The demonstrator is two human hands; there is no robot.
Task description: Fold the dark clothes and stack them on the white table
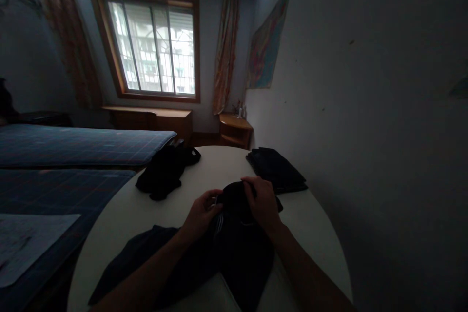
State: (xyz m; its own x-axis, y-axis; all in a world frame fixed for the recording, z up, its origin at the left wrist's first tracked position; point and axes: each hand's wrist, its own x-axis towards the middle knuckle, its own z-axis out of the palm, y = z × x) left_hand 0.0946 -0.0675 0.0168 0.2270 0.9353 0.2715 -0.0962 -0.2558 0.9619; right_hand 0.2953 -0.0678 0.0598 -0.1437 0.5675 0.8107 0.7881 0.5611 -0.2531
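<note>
A dark garment [234, 253] with thin white stripes lies spread on the round white table [219, 170] in front of me. My left hand [201, 214] grips its upper edge from the left, fingers curled into the cloth. My right hand [261, 202] is closed over the same bunched top edge from the right. The two hands are close together at the table's middle.
A crumpled dark heap of clothes [166, 170] lies at the table's far left. A folded dark stack [276, 169] sits at the far right by the wall. A bed with blue checked bedding [73, 146] stands left. A window [155, 48] and wooden shelves are behind.
</note>
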